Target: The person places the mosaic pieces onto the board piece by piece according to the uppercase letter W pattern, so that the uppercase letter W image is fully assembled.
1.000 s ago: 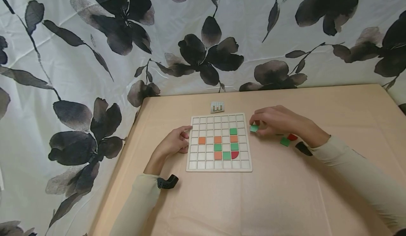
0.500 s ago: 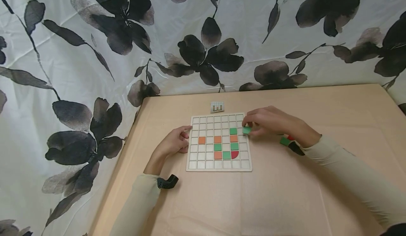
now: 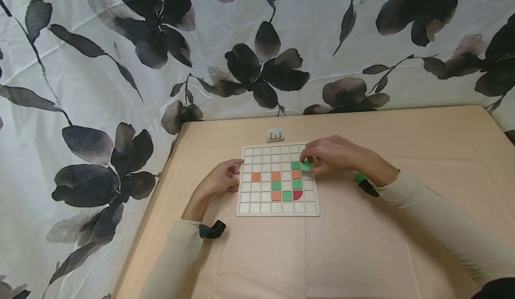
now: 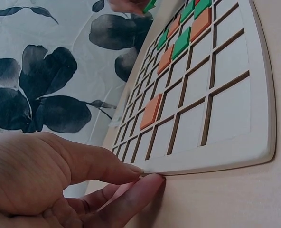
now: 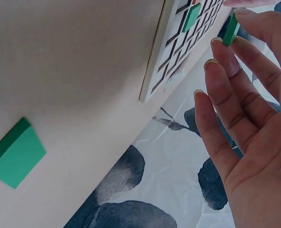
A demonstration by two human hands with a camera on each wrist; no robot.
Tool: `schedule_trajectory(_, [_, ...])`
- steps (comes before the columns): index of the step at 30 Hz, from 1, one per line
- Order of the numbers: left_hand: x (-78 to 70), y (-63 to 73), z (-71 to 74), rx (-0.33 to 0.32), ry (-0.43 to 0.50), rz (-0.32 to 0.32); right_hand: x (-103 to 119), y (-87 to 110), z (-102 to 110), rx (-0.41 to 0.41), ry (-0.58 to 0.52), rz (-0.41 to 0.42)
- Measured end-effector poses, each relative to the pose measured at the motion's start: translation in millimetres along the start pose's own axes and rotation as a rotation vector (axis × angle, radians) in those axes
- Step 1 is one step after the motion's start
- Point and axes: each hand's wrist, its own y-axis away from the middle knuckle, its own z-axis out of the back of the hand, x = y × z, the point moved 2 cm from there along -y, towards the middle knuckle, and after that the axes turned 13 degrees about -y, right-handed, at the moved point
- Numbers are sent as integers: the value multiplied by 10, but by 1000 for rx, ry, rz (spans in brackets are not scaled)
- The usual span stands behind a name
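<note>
A white grid board (image 3: 277, 215) lies flat on the table and carries several orange, green and red tiles. My right hand (image 3: 335, 153) pinches a green square tile (image 5: 231, 31) between thumb and fingertips, over the board's right side. In the head view that tile sits just right of a green tile (image 3: 295, 165) placed in the grid. My left hand (image 3: 219, 180) holds the board's left edge near its far corner, with the tips of thumb and finger close together at the rim in the left wrist view. A red tile (image 3: 297, 195) with a rounded corner sits lower in the grid.
Beyond the board is a small card (image 3: 275, 134) with a printed grid pattern. A loose green tile (image 5: 19, 154) lies on the table (image 3: 362, 245) to the right, partly hidden by my right wrist in the head view. A floral cloth (image 3: 241, 22) hangs behind.
My right hand has carried the green tile leftward from beside the board to over its right columns. The right wrist now hides the loose red tile. My left hand stays at the board's edge.
</note>
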Motion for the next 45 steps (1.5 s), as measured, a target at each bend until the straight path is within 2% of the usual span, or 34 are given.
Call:
schedule_trajectory(15, [62,46,40,23,-10,-32,296,-180,-126,7,-11,71])
schedule_trajectory(25, [94,43,22,15,-15,-31,450,-316,-227,67,1,97])
schedule_trajectory(32, [102,37,16,11,-19,-31,509,-386,-298,66,-18,160])
schedule_trajectory(37, [88,29,9,8,-21,-27,535,-433,-340,87,-50,165])
schedule_trajectory(45, [69,20,-1,4,-15,-21,572,-501,-418,110,-16,207])
